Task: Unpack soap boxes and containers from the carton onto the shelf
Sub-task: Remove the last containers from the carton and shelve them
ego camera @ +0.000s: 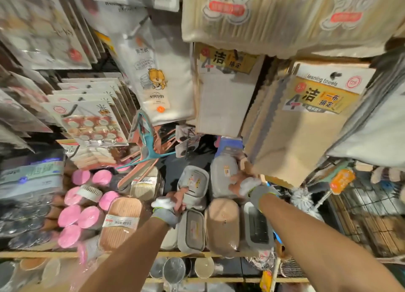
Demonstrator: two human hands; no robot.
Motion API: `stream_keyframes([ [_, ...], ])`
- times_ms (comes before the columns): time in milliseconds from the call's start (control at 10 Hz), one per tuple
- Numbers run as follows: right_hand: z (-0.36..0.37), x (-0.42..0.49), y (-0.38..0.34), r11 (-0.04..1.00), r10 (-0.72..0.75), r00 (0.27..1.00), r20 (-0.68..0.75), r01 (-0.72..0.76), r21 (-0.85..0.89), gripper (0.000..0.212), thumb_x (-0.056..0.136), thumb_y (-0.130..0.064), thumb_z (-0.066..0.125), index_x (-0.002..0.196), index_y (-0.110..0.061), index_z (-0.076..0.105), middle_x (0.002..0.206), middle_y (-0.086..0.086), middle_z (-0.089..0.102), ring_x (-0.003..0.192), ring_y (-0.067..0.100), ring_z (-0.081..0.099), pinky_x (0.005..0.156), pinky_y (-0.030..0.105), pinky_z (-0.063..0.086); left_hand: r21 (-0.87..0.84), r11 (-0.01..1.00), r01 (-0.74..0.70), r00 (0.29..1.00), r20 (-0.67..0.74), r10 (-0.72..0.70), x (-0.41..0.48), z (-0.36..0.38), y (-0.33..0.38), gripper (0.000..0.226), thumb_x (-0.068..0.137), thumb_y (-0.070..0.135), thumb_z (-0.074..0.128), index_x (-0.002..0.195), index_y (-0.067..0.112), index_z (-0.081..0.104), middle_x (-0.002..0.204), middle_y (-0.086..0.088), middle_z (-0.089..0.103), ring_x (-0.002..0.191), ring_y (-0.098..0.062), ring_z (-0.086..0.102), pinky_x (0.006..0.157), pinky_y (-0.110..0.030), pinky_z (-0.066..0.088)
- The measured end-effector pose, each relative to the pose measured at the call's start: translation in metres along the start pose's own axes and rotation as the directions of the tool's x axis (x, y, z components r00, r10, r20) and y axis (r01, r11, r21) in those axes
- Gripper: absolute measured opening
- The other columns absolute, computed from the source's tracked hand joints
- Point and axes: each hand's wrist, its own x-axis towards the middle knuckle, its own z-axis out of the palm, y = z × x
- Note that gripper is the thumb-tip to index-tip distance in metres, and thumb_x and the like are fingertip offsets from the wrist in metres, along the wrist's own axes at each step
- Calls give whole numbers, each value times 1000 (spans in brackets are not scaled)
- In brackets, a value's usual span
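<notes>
Both my hands wear grey and white fingerless gloves and reach over the shelf. My left hand [173, 202] grips the near edge of a grey lidded container [194, 181] standing tilted on the shelf. My right hand [243, 183] holds the right side of a second grey container [223, 173] behind it. In front lie another grey container [191, 231], a brown oval soap box [222, 225] and a grey box with a dark window [258, 226]. Two ribbed boxes labelled SOAP BOX lie to the left, a brown box [121, 222] and a beige box [144, 185]. No carton is visible.
Pink round lids [74, 217] crowd the shelf's left part. Hanging cleaning towel packs [306, 120] overhang my right hand. Plastic hangers [146, 147] lie behind the boxes. A wooden shelf edge [54, 254] runs below, with cups underneath. A duster [303, 198] and wire baskets sit right.
</notes>
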Motion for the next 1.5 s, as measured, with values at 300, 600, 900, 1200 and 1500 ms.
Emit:
stream_keyframes([
  [300, 5, -35, -8, 998, 54, 998, 38, -53, -38, 55, 101, -37, 34, 148, -10, 23, 156, 11, 20, 142, 27, 23, 115, 33, 20, 38, 998, -52, 999, 4, 52, -62, -24, 10, 30, 87, 28, 62, 68, 16, 43, 65, -6, 44, 53, -19, 43, 49, -24, 39],
  [600, -9, -91, -35, 982, -170, 980, -105, 178, 68, 53, 94, -11, 50, 144, -10, 34, 151, 14, 31, 139, 29, 31, 113, 33, 26, 22, 995, -98, 992, 75, 96, -135, -41, 23, 28, 92, 34, 54, 71, 19, 44, 70, -3, 43, 58, -16, 42, 51, -28, 38],
  [900, 5, -143, -45, 953, -288, 930, -231, 301, 25, 75, 85, -11, 62, 149, -19, 23, 157, 8, 9, 144, 28, 18, 115, 34, 21, -50, 988, -144, 975, 162, 150, -198, -52, 41, 30, 94, 28, 44, 68, 13, 43, 35, 1, 48, 52, -18, 37, 51, -30, 32],
  [1200, -8, -160, -41, 936, -286, 917, -280, 329, 124, 44, 77, -22, 70, 119, -12, 59, 110, 6, 62, 99, 15, 56, 82, 26, 43, -87, 974, -211, 949, 222, 225, -244, -55, 52, 44, 75, 51, 64, 59, 16, 45, 37, -1, 50, 27, -11, 44, 33, -10, 33],
  [1500, -5, -160, -45, 908, -281, 911, -303, 354, 223, 26, 84, -4, 55, 108, -7, 66, 110, 13, 65, 97, 22, 59, 84, 20, 44, -46, 976, -214, 958, 188, 218, -236, -59, 38, 40, 88, 40, 47, 57, 20, 33, 39, -1, 36, 30, -15, 30, 37, -14, 27],
])
